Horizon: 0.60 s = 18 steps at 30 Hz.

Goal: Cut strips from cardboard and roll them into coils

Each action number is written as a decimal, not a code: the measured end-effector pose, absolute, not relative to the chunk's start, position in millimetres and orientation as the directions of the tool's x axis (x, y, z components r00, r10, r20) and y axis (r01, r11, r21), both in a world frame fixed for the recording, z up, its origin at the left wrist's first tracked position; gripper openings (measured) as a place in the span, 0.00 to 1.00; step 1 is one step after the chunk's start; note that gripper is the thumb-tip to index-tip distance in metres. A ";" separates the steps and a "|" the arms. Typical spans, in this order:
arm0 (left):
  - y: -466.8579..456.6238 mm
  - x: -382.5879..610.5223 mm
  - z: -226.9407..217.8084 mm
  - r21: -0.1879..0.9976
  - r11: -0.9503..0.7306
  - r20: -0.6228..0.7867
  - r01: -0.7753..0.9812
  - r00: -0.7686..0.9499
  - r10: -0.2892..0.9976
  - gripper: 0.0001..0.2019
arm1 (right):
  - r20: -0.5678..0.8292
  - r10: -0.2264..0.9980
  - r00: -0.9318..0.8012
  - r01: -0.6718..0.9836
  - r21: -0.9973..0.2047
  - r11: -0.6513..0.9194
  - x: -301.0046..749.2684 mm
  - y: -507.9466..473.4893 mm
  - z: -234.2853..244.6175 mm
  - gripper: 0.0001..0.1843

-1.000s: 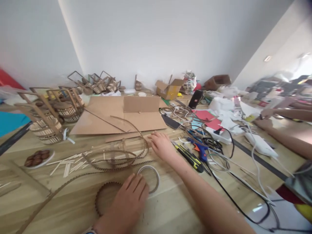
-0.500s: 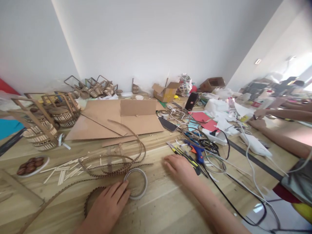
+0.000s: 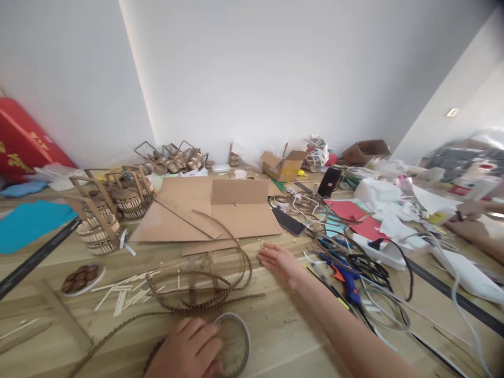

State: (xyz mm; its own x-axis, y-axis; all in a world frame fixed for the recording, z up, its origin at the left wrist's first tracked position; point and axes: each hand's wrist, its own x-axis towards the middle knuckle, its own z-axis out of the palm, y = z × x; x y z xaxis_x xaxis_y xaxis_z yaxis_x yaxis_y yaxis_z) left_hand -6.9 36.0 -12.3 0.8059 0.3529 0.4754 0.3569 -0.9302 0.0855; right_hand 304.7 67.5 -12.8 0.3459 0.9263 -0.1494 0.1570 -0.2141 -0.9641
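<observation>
My left hand (image 3: pixel 185 349) lies flat at the bottom edge, fingers spread over a round toothed cardboard disc, its fingertips touching a roll of clear tape (image 3: pixel 236 344). My right hand (image 3: pixel 277 261) rests open on the wooden table (image 3: pixel 275 325), fingers stretched out towards the tangle of corrugated cardboard strips (image 3: pixel 205 286). It holds nothing. Just right of that wrist lie a blue glue gun (image 3: pixel 344 275) and a yellow-black utility knife.
Flat cardboard sheets (image 3: pixel 212 212) lie behind the strips. Small cardboard baskets (image 3: pixel 104 218) stand at the left, thin wooden sticks (image 3: pixel 126 291) and a plate of brown pieces (image 3: pixel 81 278) nearer. Cables, scissors, red paper and a phone clutter the right, where another person's arms (image 3: pixel 474 231) rest.
The camera has swung left and tilted up. My right hand moved forward from beside the knife towards the cardboard strips. My left hand stays on the disc and tape roll.
</observation>
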 end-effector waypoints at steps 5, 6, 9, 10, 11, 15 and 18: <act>86.0 3.7 16.5 0.031 -0.888 0.484 0.458 0.771 0.414 0.10 | -0.242 0.889 0.389 -0.108 -0.970 -0.216 303.0 112.5 -16.0 0.18; 100.4 6.3 18.1 -0.004 -0.864 0.485 0.504 0.757 0.439 0.11 | -0.252 0.883 0.396 -0.141 -0.967 -0.212 303.0 118.2 -16.0 0.17; 142.8 12.5 20.2 -0.129 -0.747 0.451 0.652 0.709 0.542 0.13 | -0.276 0.870 0.409 -0.205 -0.957 -0.207 303.1 131.2 -15.1 0.17; 154.8 13.9 20.8 -0.161 -0.707 0.435 0.689 0.692 0.576 0.16 | -0.279 0.867 0.413 -0.214 -0.955 -0.205 303.0 134.7 -14.4 0.17; 165.1 15.1 21.7 -0.190 -0.676 0.408 0.712 0.683 0.605 0.20 | -0.277 0.865 0.418 -0.217 -0.955 -0.201 302.6 137.9 -13.6 0.17; 189.6 21.3 25.9 -0.252 -0.616 0.356 0.747 0.663 0.659 0.31 | -0.205 0.866 0.456 -0.179 -0.974 -0.137 299.3 145.6 -9.1 0.17; 198.5 33.3 29.9 -0.263 -0.591 0.350 0.763 0.646 0.678 0.32 | -0.101 0.870 0.482 -0.112 -0.992 -0.053 296.5 145.8 -0.4 0.17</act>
